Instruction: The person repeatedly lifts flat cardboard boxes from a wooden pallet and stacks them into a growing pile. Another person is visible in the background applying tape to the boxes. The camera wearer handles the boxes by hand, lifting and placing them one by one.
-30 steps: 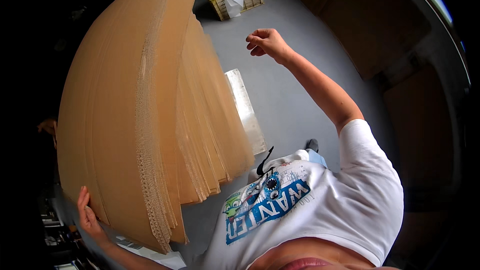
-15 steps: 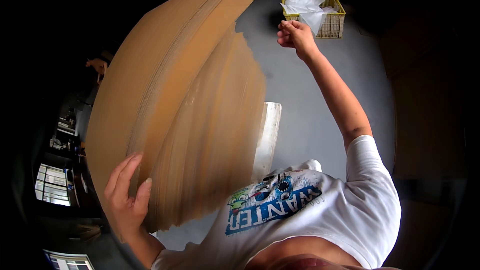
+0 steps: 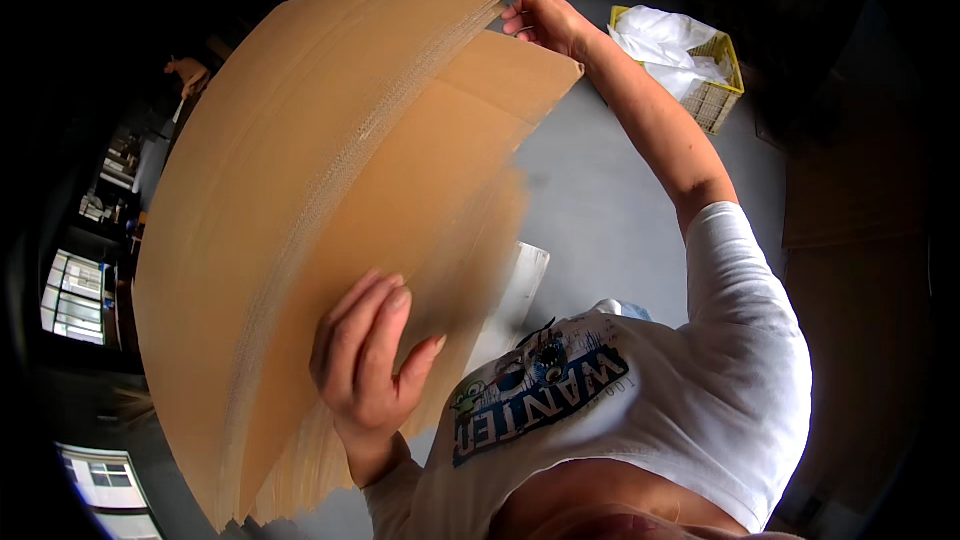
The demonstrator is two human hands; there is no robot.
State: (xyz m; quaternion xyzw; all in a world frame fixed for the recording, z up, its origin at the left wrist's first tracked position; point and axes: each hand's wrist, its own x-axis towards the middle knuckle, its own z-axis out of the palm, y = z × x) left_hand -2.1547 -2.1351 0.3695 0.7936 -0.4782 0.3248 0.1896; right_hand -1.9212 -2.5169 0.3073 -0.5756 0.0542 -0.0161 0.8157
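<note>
Plainly, a broad stack of cardboard fills the left half

Nearest is the person's white T-shirt, with cartoon figures and a blue block printed across its front. Just beyond it, the left hand is open, its fingers loosely bent and the thumb held apart. It shows against the brown sheets; whether it touches them, I cannot tell.

The stack spreads in front of and to the left of the person, its upper sheets packed close, with a band of fluted edges running along their side. Under that band a wider flat sheet juts out to the right, ending in a pointed corner. More sheets below are smeared by blur.

At the far upper corner of the stack is the right hand, arm stretched out, thumb at the corner and fingers curled; whether it grips the cardboard, I cannot tell.

A pale board lies low beside the stack, near the grey floor. Farther off stands a yellow-rimmed crate with white plastic draped in it. Well away on the left, a co-worker shows small, above a bright window.
</note>
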